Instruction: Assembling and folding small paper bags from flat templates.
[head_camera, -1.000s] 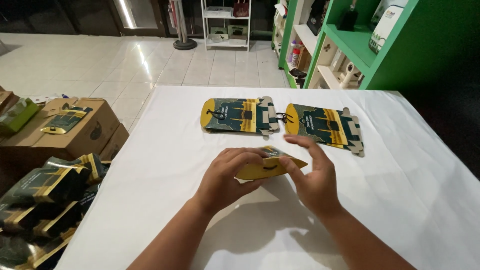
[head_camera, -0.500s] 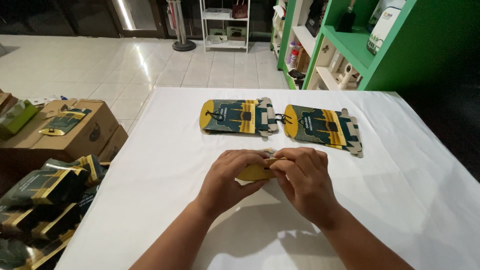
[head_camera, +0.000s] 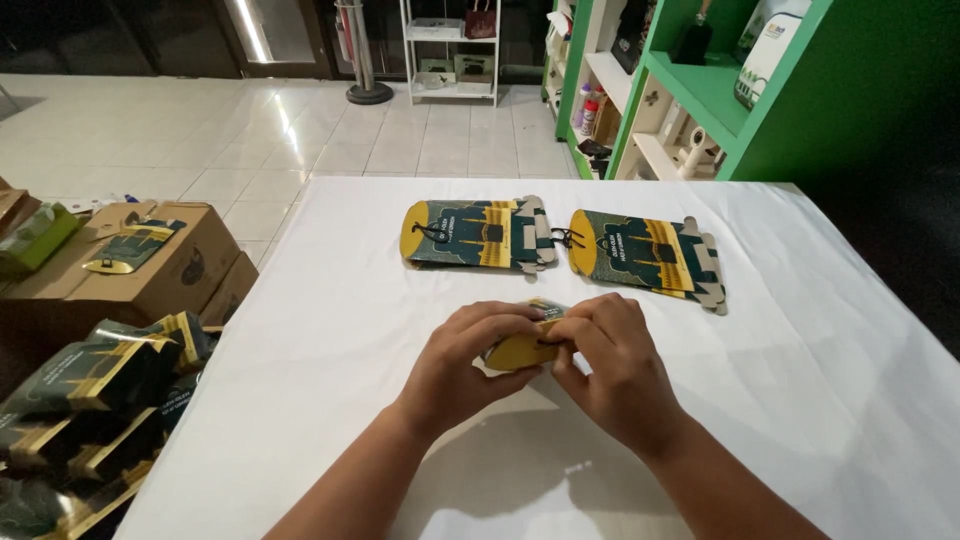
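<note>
Both my hands meet over a small green-and-yellow cardboard box (head_camera: 520, 348) just above the white table (head_camera: 330, 350). My left hand (head_camera: 470, 365) grips its left side, fingers curled over the top. My right hand (head_camera: 610, 365) pinches the yellow end from the right. Most of the box is hidden under my fingers. Farther back on the table lie two flat unfolded boxes of the same print, one (head_camera: 475, 233) at centre and one (head_camera: 645, 257) to its right, each with a black string loop.
Left of the table, brown cardboard boxes (head_camera: 140, 265) stand on the tiled floor, with a pile of folded green-and-yellow boxes (head_camera: 90, 400) in front. Green shelving (head_camera: 690, 90) rises at the back right. A white rack (head_camera: 450, 45) stands far back.
My right hand has closed in from an open pose onto the box's right end. Both hands now hold the box together, pressed closer.
</note>
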